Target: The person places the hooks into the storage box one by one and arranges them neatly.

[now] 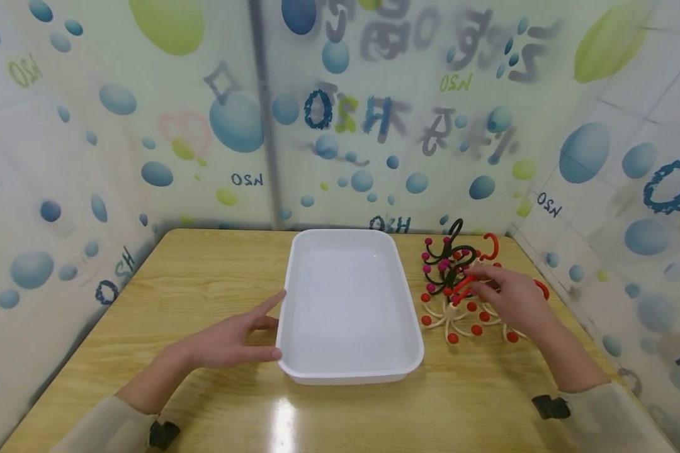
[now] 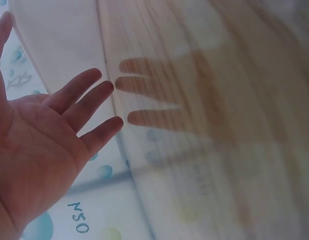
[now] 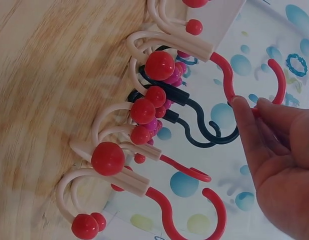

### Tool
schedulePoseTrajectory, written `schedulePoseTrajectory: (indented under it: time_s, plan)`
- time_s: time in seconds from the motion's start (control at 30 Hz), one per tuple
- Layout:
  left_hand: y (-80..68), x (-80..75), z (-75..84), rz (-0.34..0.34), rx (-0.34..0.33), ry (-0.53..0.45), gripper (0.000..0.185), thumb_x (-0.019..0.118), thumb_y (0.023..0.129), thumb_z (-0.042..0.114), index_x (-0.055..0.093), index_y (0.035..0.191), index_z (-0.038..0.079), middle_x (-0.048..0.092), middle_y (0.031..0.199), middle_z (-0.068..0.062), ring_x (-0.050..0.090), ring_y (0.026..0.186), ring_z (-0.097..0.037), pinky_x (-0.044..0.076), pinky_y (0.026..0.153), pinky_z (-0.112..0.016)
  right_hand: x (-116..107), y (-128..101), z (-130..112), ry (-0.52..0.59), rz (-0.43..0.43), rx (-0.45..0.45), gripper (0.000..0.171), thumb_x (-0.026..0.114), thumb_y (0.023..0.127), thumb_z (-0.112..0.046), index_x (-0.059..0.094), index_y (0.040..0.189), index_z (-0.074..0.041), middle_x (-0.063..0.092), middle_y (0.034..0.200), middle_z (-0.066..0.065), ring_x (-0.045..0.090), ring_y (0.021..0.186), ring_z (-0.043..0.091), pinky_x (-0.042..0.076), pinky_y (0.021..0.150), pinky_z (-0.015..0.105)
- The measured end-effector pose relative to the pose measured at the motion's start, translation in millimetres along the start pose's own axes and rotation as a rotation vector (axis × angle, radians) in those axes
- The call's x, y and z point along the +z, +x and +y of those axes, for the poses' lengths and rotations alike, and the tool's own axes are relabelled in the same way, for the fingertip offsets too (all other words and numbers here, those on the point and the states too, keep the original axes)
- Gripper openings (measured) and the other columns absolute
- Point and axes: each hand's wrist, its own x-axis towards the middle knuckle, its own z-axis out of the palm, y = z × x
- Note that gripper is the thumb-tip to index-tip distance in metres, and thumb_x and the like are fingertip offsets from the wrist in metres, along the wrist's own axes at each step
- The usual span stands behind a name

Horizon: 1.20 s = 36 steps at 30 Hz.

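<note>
A white rectangular tray [image 1: 345, 377] sits in the middle of the wooden table [image 1: 204, 277], with nothing in it. My left hand [image 1: 263, 327] lies flat with straight fingers against the tray's left wall. In the left wrist view the left hand [image 2: 89, 107] is open, and its fingertips mirror in the glossy tray wall [image 2: 159, 165]. To the tray's right lies a tangled pile of S-hooks [image 1: 459, 296]: cream ones with red balls, black ones with magenta balls. My right hand [image 1: 478, 284] rests on the pile. In the right wrist view the right hand [image 3: 252, 107] pinches the curved end of a red hook [image 3: 224, 75].
Printed bubble-pattern curtains [image 1: 340, 113] close in the table at the back and both sides. The hook pile sits near the right rear corner, close to the right curtain [image 1: 612, 207]. Bare tabletop shows left of the tray and along the front edge [image 1: 476, 409].
</note>
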Motion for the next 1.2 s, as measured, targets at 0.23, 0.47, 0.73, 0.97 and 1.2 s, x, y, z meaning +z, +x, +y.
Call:
schedulePoseTrajectory:
  time_s: [0.23,0.47,0.73,0.97,1.2]
  plan:
    - [0.6,-0.1,0.1,-0.028,-0.021,-0.017,0.106,0.076,0.103,0.049,0.003,0.178,0.033,0.067,0.155,-0.011,0.055,0.152,-0.042,0.040,0.122,-0.072,3,0,-2,0.017,0.036,0.019,0.030,0.070,0.109,-0.017,0.073,0.137,-0.005,0.081,0.113,0.019,0.069,0.080,0.021,0.046,0.053,0.026]
    - [-0.2,-0.7,-0.2,-0.042,-0.008,-0.036,0.106,0.075,0.104,0.046,0.001,0.178,0.033,0.066,0.155,-0.012,0.056,0.151,-0.043,0.040,0.121,-0.071,5,0,-3,0.016,0.076,-0.021,0.027,0.074,0.107,-0.016,0.076,0.131,-0.007,0.081,0.115,0.016,0.074,0.092,0.027,0.057,0.064,0.022]
    - [0.0,-0.2,0.6,-0.055,-0.013,-0.035,0.106,0.074,0.105,0.047,-0.002,0.178,0.035,0.067,0.154,-0.011,0.057,0.149,-0.041,0.041,0.120,-0.070,3,-4,-6,0.062,0.088,-0.031,0.026,0.075,0.106,-0.019,0.076,0.129,-0.005,0.080,0.110,0.014,0.073,0.092,0.028,0.058,0.065,0.022]
    - [1.0,-0.1,-0.6,-0.050,-0.008,-0.013,0.106,0.074,0.105,0.048,-0.001,0.178,0.033,0.068,0.153,-0.011,0.058,0.149,-0.040,0.041,0.121,-0.070,-2,-7,-15,0.107,0.097,-0.013,0.025,0.072,0.109,-0.024,0.077,0.128,-0.009,0.081,0.110,0.014,0.075,0.092,0.026,0.061,0.068,0.023]
    - [0.4,0.0,-1.3,-0.057,-0.008,-0.015,0.106,0.073,0.105,0.048,-0.002,0.178,0.032,0.068,0.153,-0.012,0.058,0.149,-0.040,0.040,0.122,-0.069,-7,-8,-27,0.134,0.156,-0.054,0.028,0.071,0.110,-0.032,0.078,0.127,-0.011,0.078,0.102,0.010,0.068,0.081,0.024,0.055,0.060,0.025]
